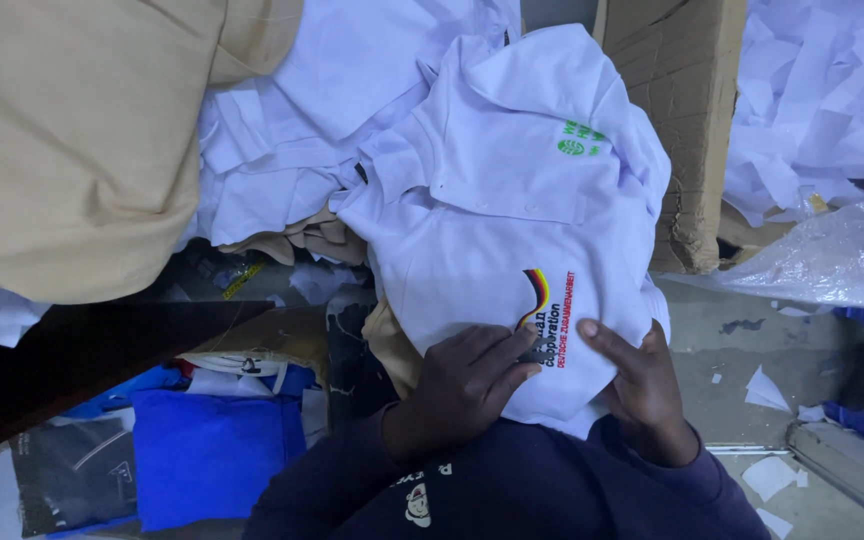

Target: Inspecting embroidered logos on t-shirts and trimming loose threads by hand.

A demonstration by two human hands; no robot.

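Observation:
A white polo shirt (512,200) with a small green emblem and a black, red and yellow printed mark lies draped toward me over a pile. My left hand (462,385) rests flat on its lower edge, fingers spread over the printed mark. My right hand (642,385) grips the shirt's lower right edge, thumb on top of the cloth. My dark blue sleeves fill the bottom of the view.
More white garments (302,130) are heaped behind the shirt. Tan fabric (72,140) covers the upper left. A cardboard box (687,120) stands at the right, with white paper scraps (822,90) and clear plastic (832,255) beyond. Blue cloth (202,450) lies at lower left.

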